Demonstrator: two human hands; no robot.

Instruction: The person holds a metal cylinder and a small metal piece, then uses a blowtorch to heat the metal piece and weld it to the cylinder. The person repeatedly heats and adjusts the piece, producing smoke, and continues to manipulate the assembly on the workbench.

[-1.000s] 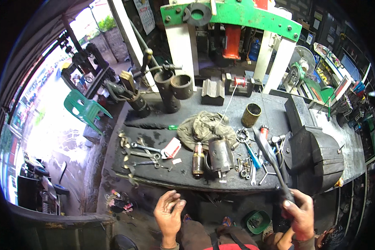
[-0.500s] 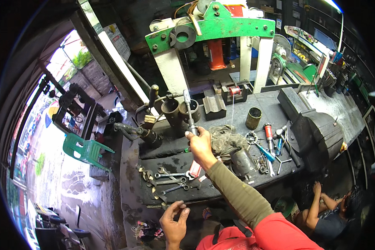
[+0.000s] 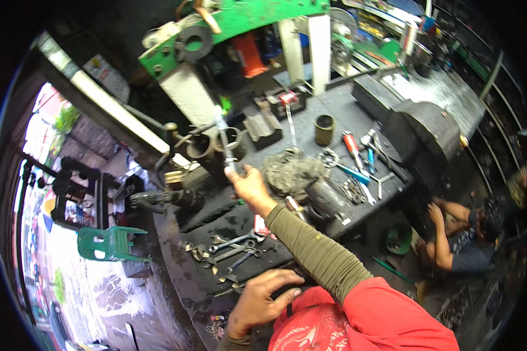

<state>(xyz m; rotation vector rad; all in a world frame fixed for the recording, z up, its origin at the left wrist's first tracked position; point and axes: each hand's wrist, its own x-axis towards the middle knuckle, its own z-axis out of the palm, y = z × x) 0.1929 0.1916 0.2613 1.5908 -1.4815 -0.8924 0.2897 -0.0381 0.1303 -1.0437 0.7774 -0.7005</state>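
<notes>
My right hand (image 3: 252,188), on an arm in an olive sleeve, is closed round the lower end of a long silver ratchet-like tool (image 3: 223,137). The tool points away from me, its blurred far end over two open metal cylinders (image 3: 202,147) at the back left of the bench. To the right of that hand lies a crumpled greasy rag (image 3: 291,171). My left hand (image 3: 266,298) hovers off the bench's near edge, empty, with curved fingers and the thumb apart. Several combination wrenches (image 3: 234,253) lie just beyond it.
On the bench (image 3: 310,128) stand a dark metal can (image 3: 324,130) and a large black vise (image 3: 424,137). A red-handled tool (image 3: 352,145) lies among other tools. A green press frame (image 3: 263,23) rises behind. Low at right sits another person (image 3: 457,234); a green chair (image 3: 108,243) is at left.
The whole view has swung, so the bench appears farther left. My left hand has come up and right in the picture. My right hand still grips the silver tool.
</notes>
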